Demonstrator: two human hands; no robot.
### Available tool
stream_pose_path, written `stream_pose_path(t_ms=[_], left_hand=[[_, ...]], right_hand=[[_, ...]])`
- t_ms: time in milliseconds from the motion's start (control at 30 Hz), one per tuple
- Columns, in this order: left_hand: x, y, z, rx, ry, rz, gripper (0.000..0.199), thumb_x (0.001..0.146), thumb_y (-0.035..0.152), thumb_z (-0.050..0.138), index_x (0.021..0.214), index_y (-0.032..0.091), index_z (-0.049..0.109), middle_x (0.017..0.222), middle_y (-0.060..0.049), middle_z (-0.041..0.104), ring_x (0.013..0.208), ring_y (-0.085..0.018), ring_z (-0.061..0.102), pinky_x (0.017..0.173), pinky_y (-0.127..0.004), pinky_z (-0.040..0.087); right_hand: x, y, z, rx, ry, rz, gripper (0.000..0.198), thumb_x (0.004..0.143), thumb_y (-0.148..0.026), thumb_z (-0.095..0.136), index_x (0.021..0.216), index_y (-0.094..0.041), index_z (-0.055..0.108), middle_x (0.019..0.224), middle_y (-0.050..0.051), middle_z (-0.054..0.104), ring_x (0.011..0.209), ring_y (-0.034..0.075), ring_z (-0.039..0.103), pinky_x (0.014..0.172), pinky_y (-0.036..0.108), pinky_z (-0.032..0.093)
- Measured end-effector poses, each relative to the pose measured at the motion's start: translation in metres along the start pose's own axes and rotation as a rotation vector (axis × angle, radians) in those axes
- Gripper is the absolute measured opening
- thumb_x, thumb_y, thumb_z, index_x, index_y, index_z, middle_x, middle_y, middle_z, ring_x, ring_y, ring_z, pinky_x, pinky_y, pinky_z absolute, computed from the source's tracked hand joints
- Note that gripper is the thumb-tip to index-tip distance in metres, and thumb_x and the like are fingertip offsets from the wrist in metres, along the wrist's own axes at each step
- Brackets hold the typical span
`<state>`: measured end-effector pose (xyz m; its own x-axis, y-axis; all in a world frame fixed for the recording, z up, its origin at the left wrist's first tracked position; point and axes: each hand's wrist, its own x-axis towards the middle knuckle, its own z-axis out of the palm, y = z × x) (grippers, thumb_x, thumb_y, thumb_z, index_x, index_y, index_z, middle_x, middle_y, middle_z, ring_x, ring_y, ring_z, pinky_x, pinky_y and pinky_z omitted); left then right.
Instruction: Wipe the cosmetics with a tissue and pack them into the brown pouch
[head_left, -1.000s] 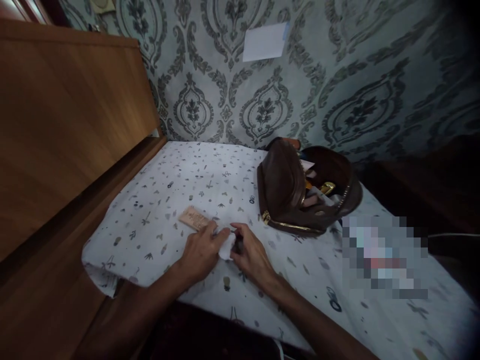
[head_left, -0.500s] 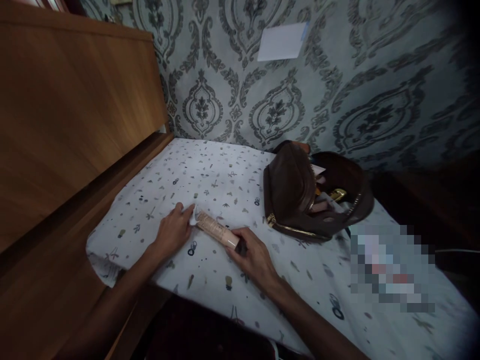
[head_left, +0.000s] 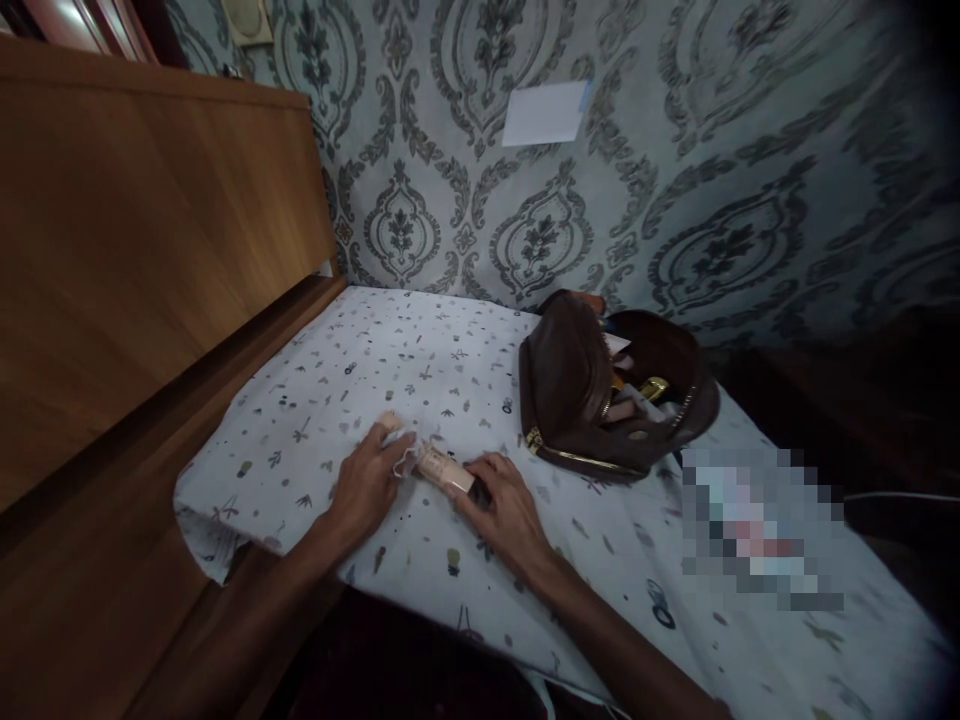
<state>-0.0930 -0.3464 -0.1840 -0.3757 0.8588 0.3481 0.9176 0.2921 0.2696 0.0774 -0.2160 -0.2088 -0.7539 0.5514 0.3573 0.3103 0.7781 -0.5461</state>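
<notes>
1. Head view, position: The tube (head_left: 444, 467) is found slanted over the patterned cloth (head_left: 420, 350), between both hands, with the brown bag (head_left: 566, 370) near it to the right.
2. Head view, left hand (head_left: 366, 480): A thin white sheet (head_left: 406, 455) is pressed by its bent fingers around the tube's far end; whether tissue or film, it cannot be told.
3. Head view, right hand (head_left: 504, 500): The tube's dark cap end (head_left: 480, 491) is gripped between thumb and fingers.
4. Step in hand: Wiping of the tube is judged to be under way.
5. Next move: A steady hold at the cap is called for while the sheet is drawn along the tube.
</notes>
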Motion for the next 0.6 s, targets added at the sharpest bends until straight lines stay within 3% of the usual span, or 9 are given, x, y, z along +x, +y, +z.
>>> stream_pose_path(t_ms=[167,267,467,600], left_hand=[[-0.01,0.038,0.005,-0.028,-0.11,0.214,0.055,0.086,0.004,0.045,0.135,0.028,0.054,0.107,-0.006,0.057,0.095,-0.019,0.06,0.076,-0.03,0.056],[-0.007,0.047,0.002,0.084,-0.169,0.168,0.052,0.088,0.006,0.046,0.136,0.028,0.053,0.111,-0.008,0.056,0.099,-0.022,0.06,0.076,-0.032,0.057],[0.012,0.001,-0.024,0.225,-0.176,-0.164,0.054,0.089,0.006,0.044,0.138,0.027,0.053,0.122,-0.01,0.053,0.103,-0.025,0.061,0.074,-0.033,0.055],[0.017,-0.019,-0.032,0.219,-0.168,-0.243,0.057,0.087,0.007,0.046,0.139,0.028,0.052,0.118,-0.008,0.053,0.099,-0.024,0.063,0.076,-0.034,0.053]], right_hand=[[-0.002,0.001,0.005,0.095,0.031,-0.033,0.009,0.081,-0.018,0.061,0.089,-0.02,0.058,0.086,0.005,0.062,0.083,0.023,0.058,0.074,0.034,0.047],[-0.004,0.001,0.005,0.127,0.029,-0.045,0.012,0.081,-0.015,0.058,0.091,-0.02,0.056,0.086,0.004,0.062,0.081,0.021,0.058,0.073,0.032,0.047],[-0.005,0.001,0.002,0.136,-0.006,-0.056,0.015,0.081,-0.021,0.063,0.094,-0.02,0.055,0.089,0.005,0.062,0.081,0.022,0.058,0.072,0.032,0.047],[-0.004,0.002,0.003,0.127,-0.019,-0.049,0.015,0.081,-0.023,0.064,0.092,-0.02,0.056,0.088,0.005,0.062,0.082,0.022,0.058,0.072,0.032,0.047]])
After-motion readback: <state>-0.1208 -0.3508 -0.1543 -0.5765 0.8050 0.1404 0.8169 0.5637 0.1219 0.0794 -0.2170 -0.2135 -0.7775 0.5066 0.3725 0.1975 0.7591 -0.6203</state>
